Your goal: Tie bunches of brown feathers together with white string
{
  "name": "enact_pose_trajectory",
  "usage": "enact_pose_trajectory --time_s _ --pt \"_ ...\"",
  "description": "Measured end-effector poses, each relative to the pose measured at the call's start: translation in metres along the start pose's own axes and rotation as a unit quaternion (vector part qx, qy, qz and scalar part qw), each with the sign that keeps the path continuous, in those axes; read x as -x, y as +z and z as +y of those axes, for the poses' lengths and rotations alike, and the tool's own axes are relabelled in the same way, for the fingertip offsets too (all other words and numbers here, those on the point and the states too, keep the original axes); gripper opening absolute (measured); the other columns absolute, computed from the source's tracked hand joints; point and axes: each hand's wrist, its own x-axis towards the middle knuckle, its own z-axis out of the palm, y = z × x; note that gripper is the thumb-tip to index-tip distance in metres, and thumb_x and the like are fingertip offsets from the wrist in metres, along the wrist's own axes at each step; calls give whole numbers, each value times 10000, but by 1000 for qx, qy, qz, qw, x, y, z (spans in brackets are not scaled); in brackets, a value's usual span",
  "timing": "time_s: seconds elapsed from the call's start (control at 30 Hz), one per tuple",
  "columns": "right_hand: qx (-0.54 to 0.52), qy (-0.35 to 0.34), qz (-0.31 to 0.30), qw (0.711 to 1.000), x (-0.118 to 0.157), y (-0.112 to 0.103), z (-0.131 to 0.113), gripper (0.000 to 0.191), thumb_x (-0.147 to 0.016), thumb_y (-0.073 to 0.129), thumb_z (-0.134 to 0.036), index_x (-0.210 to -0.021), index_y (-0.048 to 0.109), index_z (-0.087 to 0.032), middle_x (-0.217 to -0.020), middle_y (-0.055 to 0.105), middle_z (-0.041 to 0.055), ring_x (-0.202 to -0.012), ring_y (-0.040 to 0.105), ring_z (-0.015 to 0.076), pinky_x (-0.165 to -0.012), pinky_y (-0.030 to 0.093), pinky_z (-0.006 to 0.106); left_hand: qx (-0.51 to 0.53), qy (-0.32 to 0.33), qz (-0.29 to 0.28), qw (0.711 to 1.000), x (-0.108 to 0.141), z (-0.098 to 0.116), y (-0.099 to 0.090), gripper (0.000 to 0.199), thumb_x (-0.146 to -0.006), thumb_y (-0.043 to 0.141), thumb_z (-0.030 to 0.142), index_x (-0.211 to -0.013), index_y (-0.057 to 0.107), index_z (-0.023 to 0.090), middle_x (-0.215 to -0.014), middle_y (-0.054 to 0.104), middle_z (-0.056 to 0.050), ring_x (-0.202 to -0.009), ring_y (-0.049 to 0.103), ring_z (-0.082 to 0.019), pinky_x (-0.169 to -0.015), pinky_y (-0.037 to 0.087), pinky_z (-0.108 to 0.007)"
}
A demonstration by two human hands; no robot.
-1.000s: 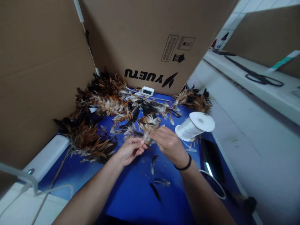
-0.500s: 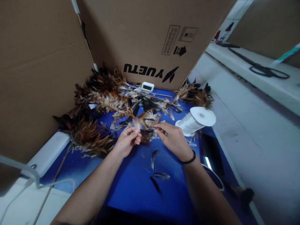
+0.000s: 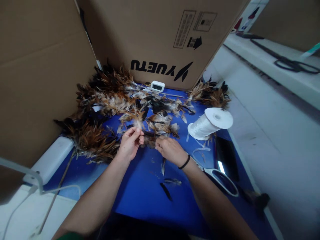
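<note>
Feather tuft [image 3: 137, 123]: one, pale and downy where I hold it, at eleven o'clock from the gap between my hands. Where it ends and the brown feathers behind it begin, I cannot tell.

Left hand [image 3: 130, 141]: thumb and forefinger pinched together on the tuft's pale end, other fingers curled in.

Right hand [image 3: 170, 150]: fingers bent and close together, beside the brown fluff [image 3: 149, 142] lying between my hands; whether they grip anything, I cannot tell.

Handling, my estimate: next to no weight; down soft and easily crushed, shafts springy but liable to crease. Smooth vanes likely slip under a loose pinch, and a puff of breath could scatter them. Best hold: the gathered quill ends, with two fingertips, firm yet not twisting; the coloured tips left free.

Surrounding stock: loose clump [image 3: 161, 124], mottled, one o'clock; feather bundle [image 3: 93, 141], brown and black, dense, nine o'clock; stray feathers [image 3: 166, 191], few, between five and six o'clock, flat on the blue tabletop [image 3: 140, 190]; white spool [image 3: 203, 126], tilted, wound with pale, glossy material, two o'clock; scissors [image 3: 214, 174], white-handled, four o'clock, partly under my right forearm.
</note>
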Motion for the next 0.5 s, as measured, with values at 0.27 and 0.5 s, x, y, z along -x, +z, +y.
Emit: enact_pose_trajectory --time_s 0.27,0.5 --pt "-202 14 46 978 3 -17 12 85 -753 528 -169 -694 588 -177 -667 628 -5 -610 556 109 -612 402 227 -62 -1 -42 997 4 -3 3 213 -739 675 302 -774 527 155 -824 662 -14 -392 501 -33 -393 381 -172" --pt "-396 31 18 917 6 -25 11 56 -747 541 -214 -715 567 -177 -613 630 -15 -574 600 107 -583 467 224 -168 -7 -106 980 9 -10 8 243 -756 652 370 -783 546 153 -536 588 24 -443 566 -106 -474 470 -221"
